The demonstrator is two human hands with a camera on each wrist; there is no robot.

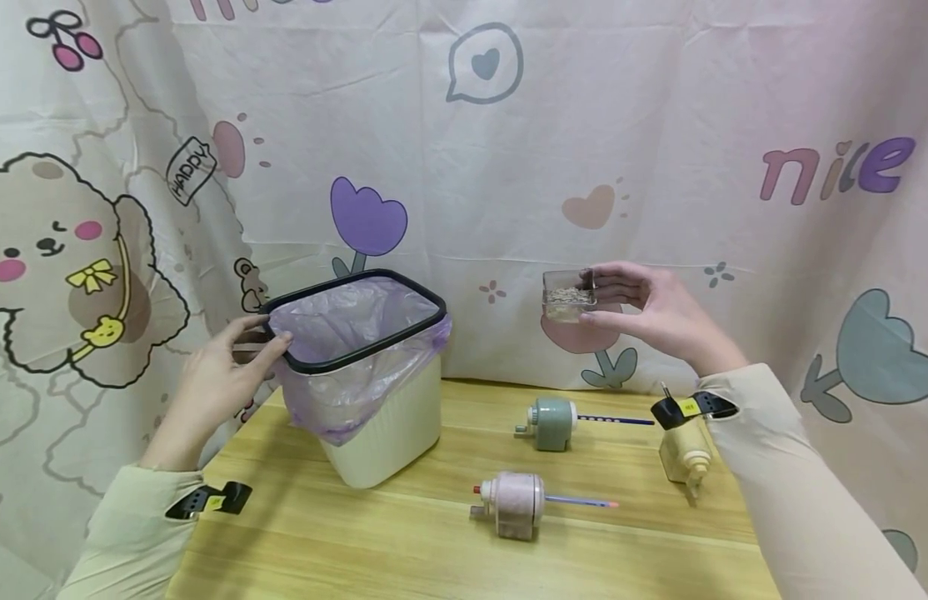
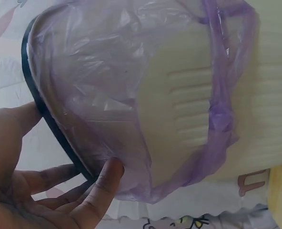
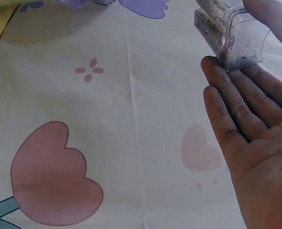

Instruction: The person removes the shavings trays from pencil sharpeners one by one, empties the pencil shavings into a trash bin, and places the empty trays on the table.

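Note:
A cream trash bin (image 1: 392, 433) with a black rim (image 2: 60, 133) stands on the left side of the table. A translucent purple bag (image 1: 332, 404) lines it and hangs over its outside. My left hand (image 1: 217, 383) grips the bin's left edge, thumb and fingers on either side of the rim. Up in the air to the right of the bin, my right hand (image 1: 655, 308) pinches a small clear shavings drawer (image 1: 569, 300) between thumb and fingers. Pale pencil shavings lie inside the drawer, also visible in the right wrist view.
Three crank pencil sharpeners are on the wooden table (image 1: 404, 550): green (image 1: 554, 425) with a dark blue pencil (image 1: 614, 420), pink (image 1: 518, 504) with a lilac pencil (image 1: 580, 500), and yellow (image 1: 683, 450) beneath my right forearm. A printed curtain (image 1: 471, 167) hangs behind.

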